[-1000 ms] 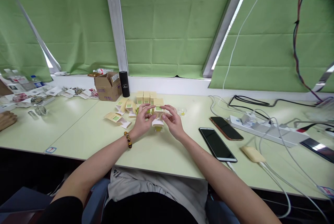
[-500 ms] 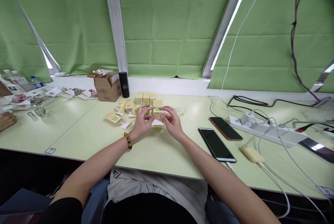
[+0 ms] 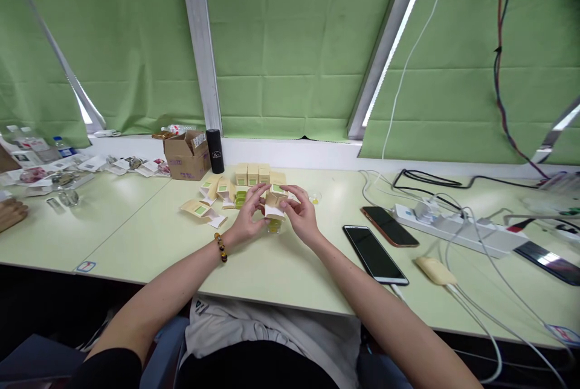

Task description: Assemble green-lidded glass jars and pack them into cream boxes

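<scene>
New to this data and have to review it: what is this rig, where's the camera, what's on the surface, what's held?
No robot: these are a person's bare left hand and right hand, seen from one camera worn on the head. The right hand holds a small carton; the left is close against it, contact unclear. On the table are upright yellow boxes, open cartons, a brown cardboard box, two phones and a power strip. Another person's hand shows far left.
</scene>
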`<control>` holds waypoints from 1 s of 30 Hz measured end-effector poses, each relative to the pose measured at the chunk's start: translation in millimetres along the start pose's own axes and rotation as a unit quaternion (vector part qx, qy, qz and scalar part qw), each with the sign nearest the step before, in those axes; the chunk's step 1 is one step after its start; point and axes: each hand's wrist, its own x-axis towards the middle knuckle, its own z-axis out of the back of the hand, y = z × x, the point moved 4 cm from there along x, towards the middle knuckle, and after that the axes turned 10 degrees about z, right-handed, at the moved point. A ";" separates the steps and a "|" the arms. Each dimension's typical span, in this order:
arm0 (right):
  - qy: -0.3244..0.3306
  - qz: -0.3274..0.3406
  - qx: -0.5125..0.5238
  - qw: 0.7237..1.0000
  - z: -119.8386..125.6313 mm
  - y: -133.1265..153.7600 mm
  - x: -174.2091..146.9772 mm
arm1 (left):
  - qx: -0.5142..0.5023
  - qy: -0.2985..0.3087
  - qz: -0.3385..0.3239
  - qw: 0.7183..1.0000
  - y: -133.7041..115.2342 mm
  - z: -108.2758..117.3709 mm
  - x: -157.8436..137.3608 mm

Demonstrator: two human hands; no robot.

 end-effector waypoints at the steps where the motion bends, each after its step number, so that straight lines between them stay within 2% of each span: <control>1: 0.000 -0.002 0.001 1.000 -0.3 -0.5 -0.3 | -0.001 -0.004 0.007 1.000 0.0 -0.4 -0.2; 7: 0.021 0.002 0.010 1.000 -2.8 -3.5 -3.6 | -0.042 -0.029 0.040 0.998 -3.2 -2.4 -0.5; 14: 0.059 0.015 0.014 0.998 -5.5 2.8 -7.0 | -0.164 -0.029 0.090 0.982 -1.5 -3.6 2.5; 19: 0.065 0.023 0.006 0.998 -6.5 5.0 -9.3 | -0.180 -0.053 0.111 0.976 2.1 -1.9 3.7; 30: 0.070 0.043 -0.020 0.996 -10.1 8.8 -11.0 | -0.201 -0.055 0.108 0.972 8.1 -1.5 4.0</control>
